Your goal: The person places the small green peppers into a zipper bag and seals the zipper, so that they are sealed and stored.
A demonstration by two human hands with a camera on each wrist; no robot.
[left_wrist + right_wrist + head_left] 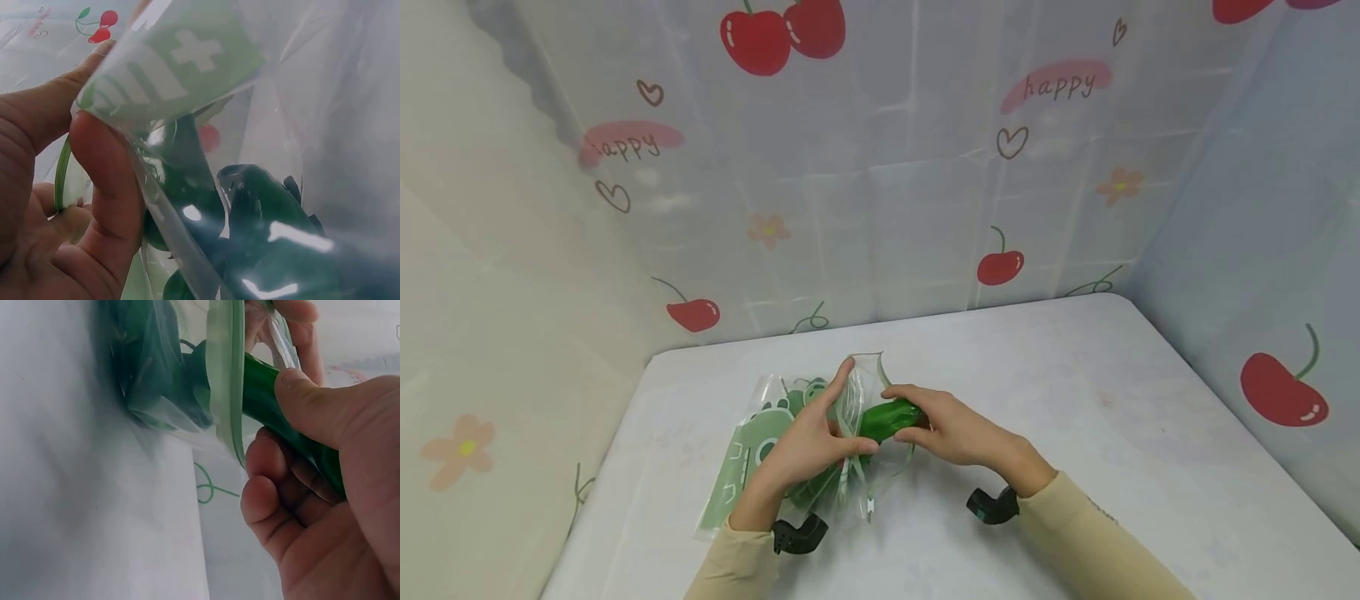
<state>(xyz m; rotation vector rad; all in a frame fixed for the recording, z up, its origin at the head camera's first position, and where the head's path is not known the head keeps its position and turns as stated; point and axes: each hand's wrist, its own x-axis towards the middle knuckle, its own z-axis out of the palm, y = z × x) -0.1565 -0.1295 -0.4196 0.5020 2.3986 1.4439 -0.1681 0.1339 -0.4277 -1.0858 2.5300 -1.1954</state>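
Observation:
A clear zip bag (848, 408) with green cartoon print lies on the table, its mouth spread towards the right. My left hand (808, 442) holds the bag's rim, thumb and forefinger wide apart; the left wrist view shows its fingers (103, 156) against the film. My right hand (951, 425) grips a glossy green pepper (887, 418) at its right end. In the right wrist view, the far end of this pepper (262, 394) passes the bag's green zip strip (226, 381). More dark green peppers (262, 225) show through the film, partly blurred by glare.
All of this rests on a white-covered table (1037, 367). A curtain (880, 208) printed with cherries rises behind its back edge, with more sheeting at both sides. Black wrist cameras (992, 506) sit at both cuffs.

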